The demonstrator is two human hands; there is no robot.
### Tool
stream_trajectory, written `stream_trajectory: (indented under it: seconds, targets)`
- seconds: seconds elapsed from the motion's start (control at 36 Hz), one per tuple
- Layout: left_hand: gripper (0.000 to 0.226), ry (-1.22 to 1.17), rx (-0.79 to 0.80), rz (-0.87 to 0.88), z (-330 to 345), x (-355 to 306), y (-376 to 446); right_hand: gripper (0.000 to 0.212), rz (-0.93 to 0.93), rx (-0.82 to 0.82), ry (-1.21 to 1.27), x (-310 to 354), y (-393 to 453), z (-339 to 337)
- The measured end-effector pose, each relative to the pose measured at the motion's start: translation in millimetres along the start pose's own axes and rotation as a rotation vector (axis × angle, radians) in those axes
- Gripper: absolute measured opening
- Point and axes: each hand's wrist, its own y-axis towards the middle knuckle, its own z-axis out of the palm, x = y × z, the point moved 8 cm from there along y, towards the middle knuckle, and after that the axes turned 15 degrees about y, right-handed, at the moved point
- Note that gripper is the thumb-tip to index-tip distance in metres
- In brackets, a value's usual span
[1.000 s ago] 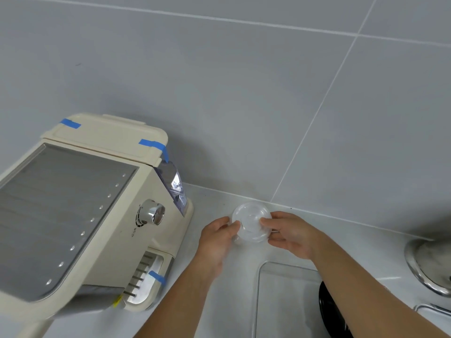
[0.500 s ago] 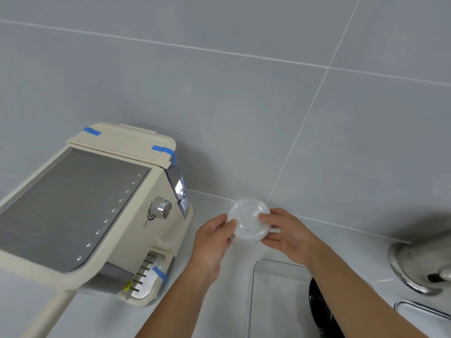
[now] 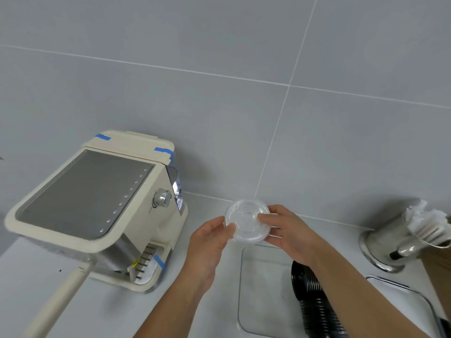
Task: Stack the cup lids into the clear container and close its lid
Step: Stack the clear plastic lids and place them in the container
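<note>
Held between both hands above the worktop (image 3: pixel 73 276): a short stack of clear cup lids (image 3: pixel 247 222), gripped at its left rim by the left hand (image 3: pixel 207 242) and at its right rim and top face by the right hand (image 3: pixel 288 230), thumb laid across the centre. Tilted so the round top face looked up toward the camera, the stack's axis leaning back toward the tiled wall (image 3: pixel 219 69). Directly below and nearer the person than the stack: the clear container (image 3: pixel 262 289), a rounded rectangle with its long axis running from the wall edge of the worktop toward the front edge, its far rim just under the lids. Open on top, judging by the bare interior; its own lid not identifiable with certainty, though a clear rimmed piece (image 3: pixel 400 298) lay near the right edge of the worktop. Along the container's right side, a row of black cup lids (image 3: pixel 314 303) lying on edge, partly hidden under the right forearm. Left half of the container looked bare, so the likely drop was short, down and toward the front edge. Both hands about equally near; right forearm already crossing over the container. Off to the left, a cream espresso machine (image 3: pixel 97 211); to the right, a steel holder (image 3: pixel 390 242).
</note>
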Motion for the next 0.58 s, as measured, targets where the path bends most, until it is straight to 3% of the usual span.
stream_trajectory:
  seconds: [0.58]
  targets:
    - [0.047, 0.138, 0.134, -0.103, 44, 28, -98, 0.024, -0.045, -0.065, -0.132, -22, -75, -40]
